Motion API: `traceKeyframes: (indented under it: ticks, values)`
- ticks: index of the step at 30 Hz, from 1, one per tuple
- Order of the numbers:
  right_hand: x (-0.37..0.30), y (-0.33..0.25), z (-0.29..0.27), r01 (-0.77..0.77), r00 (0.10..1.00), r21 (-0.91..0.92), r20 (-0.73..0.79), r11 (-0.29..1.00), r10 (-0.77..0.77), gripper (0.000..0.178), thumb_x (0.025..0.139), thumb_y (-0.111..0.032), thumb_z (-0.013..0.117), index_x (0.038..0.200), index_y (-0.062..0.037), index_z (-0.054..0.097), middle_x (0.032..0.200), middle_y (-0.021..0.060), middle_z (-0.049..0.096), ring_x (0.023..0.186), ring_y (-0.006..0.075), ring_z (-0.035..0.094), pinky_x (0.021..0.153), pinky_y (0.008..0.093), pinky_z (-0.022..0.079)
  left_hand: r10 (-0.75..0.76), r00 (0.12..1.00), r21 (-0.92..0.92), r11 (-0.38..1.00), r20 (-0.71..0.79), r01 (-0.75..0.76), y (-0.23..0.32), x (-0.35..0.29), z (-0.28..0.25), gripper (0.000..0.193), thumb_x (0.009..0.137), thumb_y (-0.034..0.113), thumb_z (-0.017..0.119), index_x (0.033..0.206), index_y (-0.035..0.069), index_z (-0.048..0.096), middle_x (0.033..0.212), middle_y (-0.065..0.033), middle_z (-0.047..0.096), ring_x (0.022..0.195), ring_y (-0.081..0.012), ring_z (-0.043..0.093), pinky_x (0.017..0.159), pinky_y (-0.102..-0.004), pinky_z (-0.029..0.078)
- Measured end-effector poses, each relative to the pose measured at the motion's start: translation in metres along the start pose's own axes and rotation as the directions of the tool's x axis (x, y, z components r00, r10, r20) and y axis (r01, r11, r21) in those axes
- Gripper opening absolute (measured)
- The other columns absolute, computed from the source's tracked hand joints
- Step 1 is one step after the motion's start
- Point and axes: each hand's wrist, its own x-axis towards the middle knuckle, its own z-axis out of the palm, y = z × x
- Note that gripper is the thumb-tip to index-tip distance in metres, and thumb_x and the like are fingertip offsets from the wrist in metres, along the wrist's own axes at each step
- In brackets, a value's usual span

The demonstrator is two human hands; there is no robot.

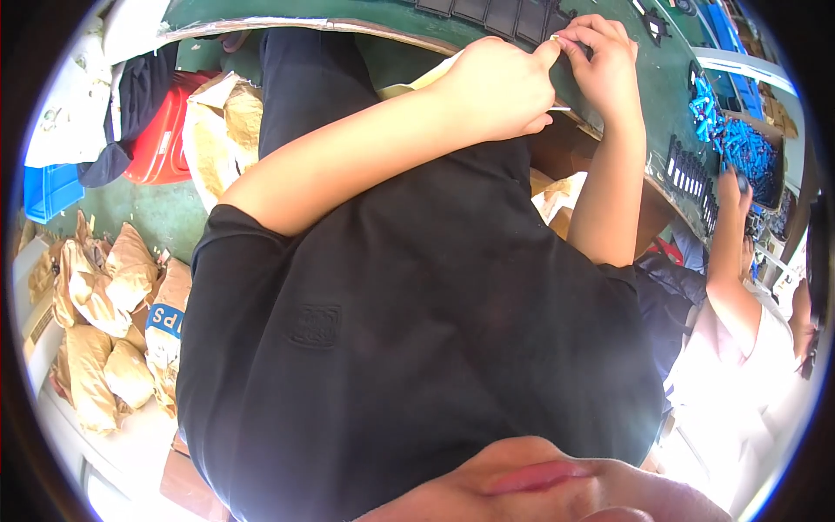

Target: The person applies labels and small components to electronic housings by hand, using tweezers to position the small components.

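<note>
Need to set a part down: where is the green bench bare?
Mostly bare: the green bench left of the black trays, and a patch between the right hand and the blue parts. Crowded: around the blue parts and black rack, by a co-worker's hand.

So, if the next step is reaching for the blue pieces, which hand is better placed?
Probably the right hand: it is nearer to the small blue pieces, while the left hand would have to cross past it.

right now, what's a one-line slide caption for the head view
Left hand and right hand close together at a green worktable, near black rectangular parts, with small blue parts heaped farther right.
</note>
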Motion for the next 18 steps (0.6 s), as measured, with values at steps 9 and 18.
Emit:
traceKeyframes:
  ticks: [9,18]
  values:
    - [0.011,0.010,-0.003,-0.017,0.997,0.175,0.072,0.984,0.004,0.011,0.086,-0.008,0.074,0.097,-0.0071,0.077,0.110,0.0038,0.071,0.108,0.0290,0.062,0.096,0.0389,0.049,-0.103,0.984,0.053,0.994,0.148,0.096,0.008,0.020,0.003,0.036,0.085,0.040,0.078,0.078,0.004,0.078,0.128,-0.0207,0.067,0.075,-0.0258,0.074,0.066,-0.0367,0.060]
    - [0.019,-0.027,-0.029,-0.307,0.938,-0.008,-0.170,0.952,0.302,0.015,0.072,-0.016,0.084,0.082,-0.0052,0.080,0.117,0.0116,0.062,0.115,0.0341,0.055,0.099,0.0465,0.038,-0.083,0.974,0.043,0.996,0.210,0.076,0.004,0.028,0.002,0.034,0.082,0.038,0.080,0.080,0.004,0.079,0.125,-0.0210,0.067,0.077,-0.0289,0.075,0.068,-0.0384,0.061]
